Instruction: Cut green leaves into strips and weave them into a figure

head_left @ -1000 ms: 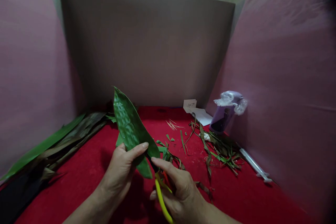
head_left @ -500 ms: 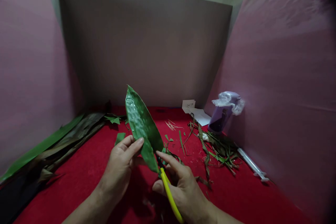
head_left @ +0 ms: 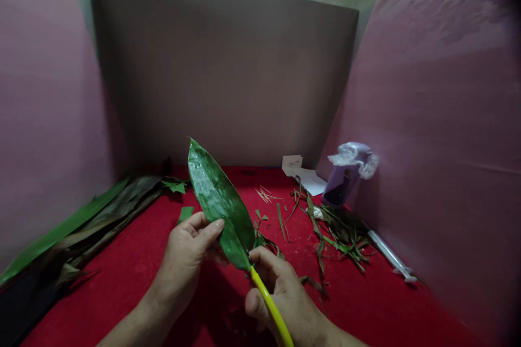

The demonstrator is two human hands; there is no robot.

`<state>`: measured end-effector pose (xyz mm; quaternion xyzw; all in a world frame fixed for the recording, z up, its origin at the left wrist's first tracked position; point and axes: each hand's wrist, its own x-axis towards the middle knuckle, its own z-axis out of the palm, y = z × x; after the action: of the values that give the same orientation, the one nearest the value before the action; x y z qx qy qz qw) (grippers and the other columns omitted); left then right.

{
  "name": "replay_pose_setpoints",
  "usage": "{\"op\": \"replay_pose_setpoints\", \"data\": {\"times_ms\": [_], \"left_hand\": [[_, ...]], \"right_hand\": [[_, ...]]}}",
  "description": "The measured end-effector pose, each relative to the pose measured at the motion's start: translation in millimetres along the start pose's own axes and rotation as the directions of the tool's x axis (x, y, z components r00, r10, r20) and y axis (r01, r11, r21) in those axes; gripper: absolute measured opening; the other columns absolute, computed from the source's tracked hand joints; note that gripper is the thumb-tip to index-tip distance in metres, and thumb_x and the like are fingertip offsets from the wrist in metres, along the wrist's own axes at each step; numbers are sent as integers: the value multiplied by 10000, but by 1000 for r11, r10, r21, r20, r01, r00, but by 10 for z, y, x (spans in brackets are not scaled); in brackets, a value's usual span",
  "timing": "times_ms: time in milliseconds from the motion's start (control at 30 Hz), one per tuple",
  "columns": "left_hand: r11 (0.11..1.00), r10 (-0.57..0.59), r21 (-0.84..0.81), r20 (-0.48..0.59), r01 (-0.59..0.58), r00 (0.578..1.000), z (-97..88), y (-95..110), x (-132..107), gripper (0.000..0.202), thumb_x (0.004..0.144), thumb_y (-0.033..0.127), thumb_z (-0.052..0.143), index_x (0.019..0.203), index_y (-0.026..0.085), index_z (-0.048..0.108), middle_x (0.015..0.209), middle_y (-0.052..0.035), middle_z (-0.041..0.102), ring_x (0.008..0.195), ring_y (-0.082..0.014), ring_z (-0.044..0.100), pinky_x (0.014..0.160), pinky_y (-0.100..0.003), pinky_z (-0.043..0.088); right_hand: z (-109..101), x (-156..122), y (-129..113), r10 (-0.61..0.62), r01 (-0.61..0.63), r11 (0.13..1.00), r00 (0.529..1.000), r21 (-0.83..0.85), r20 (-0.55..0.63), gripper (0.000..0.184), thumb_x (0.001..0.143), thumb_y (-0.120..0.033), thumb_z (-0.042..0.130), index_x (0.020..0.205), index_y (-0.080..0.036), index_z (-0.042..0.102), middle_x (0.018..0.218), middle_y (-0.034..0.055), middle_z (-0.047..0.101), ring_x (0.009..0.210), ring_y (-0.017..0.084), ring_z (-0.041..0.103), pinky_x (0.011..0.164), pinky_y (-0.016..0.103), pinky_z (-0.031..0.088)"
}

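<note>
A broad, glossy green leaf (head_left: 217, 200) is held up in front of me, its tip pointing up and to the left. My left hand (head_left: 189, 246) pinches its left edge between thumb and fingers. At the leaf's lower end, my right hand (head_left: 280, 287) grips a yellow-handled tool (head_left: 269, 303). Its dark head is mostly hidden by the leaf and fingers, so its exact kind is unclear. The index finger lies close to the leaf's base.
Long green and dried leaves (head_left: 106, 217) lie at left on the red cloth (head_left: 134, 287). Thin sticks (head_left: 266, 195), leaf scraps and dry stems (head_left: 345, 233) lie ahead and right. A purple container (head_left: 342, 181) with clear plastic, white paper (head_left: 311, 180) and a syringe-like tube (head_left: 391, 255) stand or lie near the right wall.
The leaf has tilted further left and its tip has dropped slightly. My right hand and the yellow-handled tool have shifted a little right and down; the tool's dark head is now more covered.
</note>
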<state>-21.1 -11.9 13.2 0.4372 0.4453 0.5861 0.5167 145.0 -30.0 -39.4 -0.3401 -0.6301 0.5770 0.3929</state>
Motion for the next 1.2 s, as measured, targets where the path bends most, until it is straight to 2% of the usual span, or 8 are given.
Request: {"op": "replay_pose_setpoints", "data": {"times_ms": [100, 233, 333, 467, 633, 767, 967, 1200], "left_hand": [[1000, -9, 4, 14, 9, 1000, 9, 11, -10, 198, 715, 305, 685, 764, 126, 617, 574, -34, 676, 424, -151, 599, 376, -222, 474], [1000, -10, 2, 53, 10, 999, 21, 9, -38, 173, 724, 295, 680, 745, 136, 614, 562, -17, 668, 432, -152, 610, 390, -225, 493], [1000, -12, 5, 75, 11, 997, 25, 9, -57, 171, 728, 293, 679, 751, 139, 609, 561, -15, 667, 428, -153, 608, 388, -231, 500], [1000, -14, 7, 102, 14, 995, 20, 7, -64, 170, 737, 288, 674, 776, 134, 614, 583, -25, 676, 428, -146, 603, 389, -225, 497], [999, -30, 24, 134, 27, 991, 21, -7, -62, 178, 748, 297, 665, 810, 136, 620, 571, -23, 671, 420, -144, 599, 393, -226, 496], [999, -33, 26, 139, 30, 990, 36, -4, -64, 183, 744, 303, 668, 803, 135, 624, 578, -36, 677, 424, -148, 599, 391, -227, 493], [999, -33, 20, 131, 31, 991, 35, -7, -71, 176, 734, 300, 677, 787, 140, 627, 563, -25, 665, 401, -136, 582, 374, -220, 486], [999, -31, 22, 143, 28, 989, 24, -22, -69, 162, 759, 292, 661, 805, 141, 625, 571, -18, 670, 414, -133, 594, 379, -213, 492]], "right_hand": [[11, 2, 4, -22, 21, 999, 999, 31, 28, 542, 619, -589, 717, 938, -196, 523, 582, -80, 393, 461, 46, 339, 436, 159, 375], [26, 1, -57, -45, 36, 993, 996, 110, 80, 587, 648, -680, 623, 956, -200, 485, 575, -86, 389, 421, 35, 325, 431, 174, 424], [21, -1, -113, -70, 67, 997, 996, 49, 52, 595, 654, -710, 588, 925, -189, 494, 604, -73, 378, 456, 41, 301, 407, 151, 353], [4, 1, -139, -126, 126, 991, 992, -50, 12, 595, 657, -719, 577, 895, -177, 514, 624, -63, 364, 540, 64, 270, 468, 171, 291], [-8, 3, -128, -128, 130, 988, 991, -78, 28, 632, 662, -743, 546, 939, -175, 519, 643, -46, 407, 550, 76, 301, 472, 187, 289], [-11, 1, -125, -128, 126, 988, 992, -94, -14, 657, 638, -752, 558, 939, -168, 567, 607, -35, 436, 556, 94, 372, 501, 208, 348], [6, 10, -103, -99, 98, 995, 995, -16, -28, 611, 622, -723, 608, 907, -184, 585, 604, -29, 441, 586, 118, 430, 533, 228, 381], [37, 38, -58, -102, 100, 986, 995, 134, 12, 548, 631, -678, 645, 866, -193, 549, 620, -48, 402, 556, 92, 389, 576, 229, 391]]}}
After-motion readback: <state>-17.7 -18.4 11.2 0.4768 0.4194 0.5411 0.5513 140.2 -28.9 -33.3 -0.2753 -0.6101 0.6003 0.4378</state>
